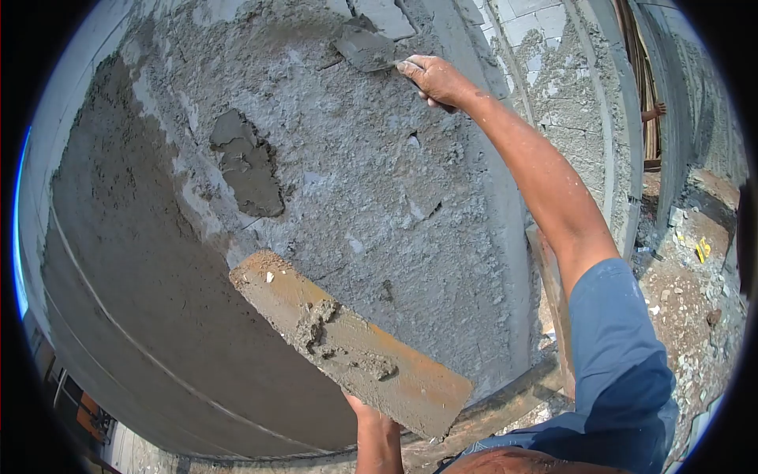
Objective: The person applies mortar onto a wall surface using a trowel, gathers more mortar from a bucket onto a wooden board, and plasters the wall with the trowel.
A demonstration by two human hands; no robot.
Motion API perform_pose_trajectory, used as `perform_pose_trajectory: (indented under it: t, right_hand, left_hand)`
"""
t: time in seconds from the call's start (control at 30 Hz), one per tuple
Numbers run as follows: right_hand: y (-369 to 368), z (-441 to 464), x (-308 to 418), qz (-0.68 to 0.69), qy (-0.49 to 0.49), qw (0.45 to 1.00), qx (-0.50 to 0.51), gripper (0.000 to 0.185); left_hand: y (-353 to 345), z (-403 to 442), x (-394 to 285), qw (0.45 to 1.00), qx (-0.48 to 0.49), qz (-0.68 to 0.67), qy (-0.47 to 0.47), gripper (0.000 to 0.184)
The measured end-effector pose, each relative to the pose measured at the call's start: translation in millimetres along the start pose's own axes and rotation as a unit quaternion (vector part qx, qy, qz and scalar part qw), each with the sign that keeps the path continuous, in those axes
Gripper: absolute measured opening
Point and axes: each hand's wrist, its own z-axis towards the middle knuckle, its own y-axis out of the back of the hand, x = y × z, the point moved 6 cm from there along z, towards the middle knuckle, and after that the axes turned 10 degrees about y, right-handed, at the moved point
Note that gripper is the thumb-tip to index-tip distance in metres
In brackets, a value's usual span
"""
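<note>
My right hand (436,80) is stretched up to the wall, its fingers wrapped round a trowel's handle. The trowel's blade (367,49) lies against the rough wall (355,166), near a bare block with a gap along its edge. Low in front of me, my left hand (362,406) holds a long plasterer's hawk (410,383) from underneath; the board hides most of its fingers. Small lumps of wet mortar (312,324) sit on the tilted hawk. A thick dark patch of mortar (246,166) sticks to the wall left of the trowel.
Smoother, darker plaster (158,261) covers the wall to the left. On the right stands a wooden plank (553,308), with rubble (683,308) over the ground. Another person's hand (660,109) rests by a far opening at the upper right.
</note>
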Motion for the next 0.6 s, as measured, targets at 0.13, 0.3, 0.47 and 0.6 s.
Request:
perform_pose_trajectory:
  t: [0.13, 0.3, 0.47, 0.6]
  right_hand:
    - [-26.5, -29.9, -29.9, 0.114, -0.039, 0.993, -0.02, 0.049]
    - [-30.0, -152.4, 5.9, 0.066, -0.089, 0.991, 0.075, 0.042]
    - [-79.4, -303.9, 29.7, 0.283, -0.325, 0.871, 0.236, 0.043]
    - [-94.1, -414.2, 73.1, 0.381, -0.459, 0.717, 0.361, 0.044]
  left_hand:
    - [-2.6, -2.4, 0.1, 1.0, 0.0, 0.017, 0.026, 0.048]
    - [27.3, 7.6, 4.9, 0.999, 0.028, -0.024, 0.018, 0.05]
    - [50.9, 44.2, 19.3, 1.0, -0.013, -0.016, -0.016, 0.058]
    - [75.0, 58.1, 24.4, 0.994, -0.067, -0.045, -0.073, 0.066]
